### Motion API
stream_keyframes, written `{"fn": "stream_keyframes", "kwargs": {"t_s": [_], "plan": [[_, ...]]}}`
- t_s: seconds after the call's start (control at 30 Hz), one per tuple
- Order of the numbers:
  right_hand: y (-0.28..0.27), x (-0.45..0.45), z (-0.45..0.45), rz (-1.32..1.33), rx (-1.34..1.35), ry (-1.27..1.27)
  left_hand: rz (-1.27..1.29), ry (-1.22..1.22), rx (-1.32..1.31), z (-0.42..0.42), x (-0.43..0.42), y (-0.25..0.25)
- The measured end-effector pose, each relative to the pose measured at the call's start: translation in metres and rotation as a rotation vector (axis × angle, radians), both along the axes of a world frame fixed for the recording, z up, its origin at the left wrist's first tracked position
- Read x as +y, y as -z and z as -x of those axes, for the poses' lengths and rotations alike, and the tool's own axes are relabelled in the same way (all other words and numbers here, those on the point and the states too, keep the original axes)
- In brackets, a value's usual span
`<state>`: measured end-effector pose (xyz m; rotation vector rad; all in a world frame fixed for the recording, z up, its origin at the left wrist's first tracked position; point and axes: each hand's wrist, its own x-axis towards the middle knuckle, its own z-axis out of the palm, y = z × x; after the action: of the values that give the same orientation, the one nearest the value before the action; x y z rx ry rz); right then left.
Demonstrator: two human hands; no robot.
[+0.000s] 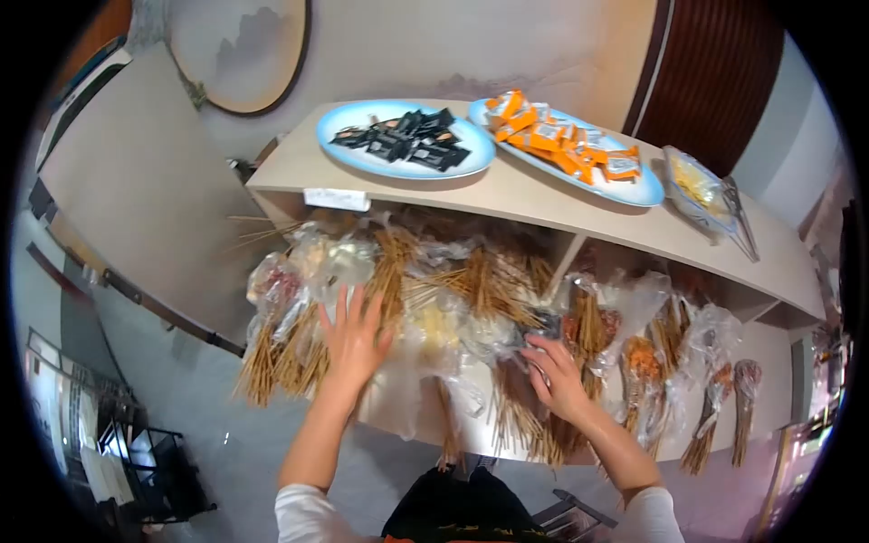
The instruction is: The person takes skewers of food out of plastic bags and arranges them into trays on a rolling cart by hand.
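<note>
My left hand (354, 342) lies palm down with its fingers spread, over clear plastic bags of skewers. Just beyond its fingertips is a clear bag (348, 264) with pale contents. A bundle of bamboo skewers (392, 262) leans beside my left fingers. My right hand (558, 373) reaches in from the right, fingers apart and slightly bent, at the edge of a clear bag (489, 335). Between the hands is a bag with yellowish food (436, 326). Bare skewer ends (518, 412) hang over the shelf's front, left of my right hand.
Above the bags, a white cabinet top (434, 193) carries a plate of black packets (407, 140), a plate of orange packets (566, 140) and a dish (695, 188) with metal tongs (740, 217). More bagged skewers (643, 371) stand to the right. A black chair (154, 471) is at lower left.
</note>
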<state>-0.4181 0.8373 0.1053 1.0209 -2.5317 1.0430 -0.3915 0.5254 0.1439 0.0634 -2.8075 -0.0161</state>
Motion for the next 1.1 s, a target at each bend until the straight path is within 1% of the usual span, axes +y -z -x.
{"fn": "stream_keyframes", "kwargs": {"t_s": [0.03, 0.07, 0.13, 0.17, 0.2, 0.23, 0.3, 0.37, 0.4, 0.47, 0.5, 0.57, 0.6, 0.63, 0.67, 0.7, 0.73, 0.77, 0.83, 0.87, 0.9, 0.93, 0.97, 1.0, 1.03, 1.1], "plan": [[-0.011, -0.022, 0.007, 0.014, 0.016, -0.076, -0.007, -0.085, -0.024, 0.006, -0.011, 0.008], [-0.02, -0.045, 0.017, 0.025, 0.04, -0.148, -0.002, -0.1, -0.025, 0.012, -0.02, 0.015], [-0.028, -0.092, 0.034, 0.038, 0.048, -0.2, -0.048, -0.203, -0.13, 0.025, -0.041, 0.034], [-0.03, -0.112, 0.041, 0.042, 0.049, -0.24, -0.059, -0.214, -0.135, 0.025, -0.052, 0.065], [-0.032, -0.131, 0.051, 0.032, 0.051, -0.25, -0.057, -0.133, -0.088, 0.021, -0.062, 0.105], [-0.031, -0.151, 0.063, 0.01, 0.068, -0.237, -0.051, -0.046, -0.038, 0.019, -0.072, 0.128], [-0.024, -0.187, 0.085, -0.015, 0.076, -0.217, -0.114, -0.091, -0.435, 0.011, -0.065, 0.118], [-0.012, -0.222, 0.114, -0.098, 0.165, -0.135, -0.431, -0.092, -0.569, 0.001, -0.072, 0.121], [-0.004, -0.239, 0.131, -0.112, 0.164, -0.13, -0.443, -0.083, -0.571, -0.003, -0.074, 0.116], [0.017, -0.272, 0.16, -0.26, 0.141, 0.024, -0.416, 0.022, -0.524, -0.02, -0.078, 0.107], [0.026, -0.287, 0.172, -0.276, 0.141, 0.01, -0.436, 0.015, -0.525, -0.03, -0.08, 0.111], [0.038, -0.313, 0.192, -0.501, 0.08, 0.268, -0.248, 0.191, -0.236, -0.048, -0.087, 0.118], [0.041, -0.325, 0.196, -0.607, 0.059, 0.32, -0.258, 0.187, -0.231, -0.055, -0.094, 0.106], [0.04, -0.336, 0.195, -0.617, 0.064, 0.316, -0.34, 0.274, -0.188, -0.064, -0.1, 0.086], [0.037, -0.348, 0.189, -0.54, 0.088, 0.194, -0.42, 0.36, -0.147, -0.072, -0.108, 0.069], [0.036, -0.359, 0.184, -0.462, 0.111, 0.071, -0.429, 0.355, -0.144, -0.076, -0.12, 0.058], [0.037, -0.372, 0.18, -0.386, 0.21, -0.011, -0.558, 0.377, -0.063, -0.079, -0.138, 0.048], [0.04, -0.387, 0.179, -0.395, 0.206, -0.02, -0.686, 0.396, 0.016, -0.08, -0.158, 0.045], [0.049, -0.414, 0.172, -0.151, -0.179, -0.096, -0.507, 0.084, 0.238, -0.078, -0.204, 0.043], [0.046, -0.428, 0.169, -0.139, -0.326, -0.071, -0.529, -0.048, 0.206, -0.071, -0.228, 0.045], [0.051, -0.439, 0.169, -0.144, -0.328, -0.082, -0.547, -0.181, 0.175, -0.064, -0.248, 0.052], [0.058, -0.451, 0.171, -0.083, -0.413, -0.02, -0.548, -0.193, 0.178, -0.06, -0.26, 0.062], [0.063, -0.46, 0.172, -0.021, -0.499, 0.043, -0.451, -0.198, 0.153, -0.055, -0.27, 0.074], [0.065, -0.465, 0.171, -0.078, -0.477, 0.112, -0.354, -0.199, 0.128, -0.051, -0.279, 0.087], [0.064, -0.47, 0.169, -0.081, -0.479, 0.107, -0.356, -0.206, 0.127, -0.052, -0.287, 0.103], [0.057, -0.475, 0.165, -0.179, -0.51, 0.205, -0.416, -0.218, 0.047, -0.053, -0.295, 0.138]]}}
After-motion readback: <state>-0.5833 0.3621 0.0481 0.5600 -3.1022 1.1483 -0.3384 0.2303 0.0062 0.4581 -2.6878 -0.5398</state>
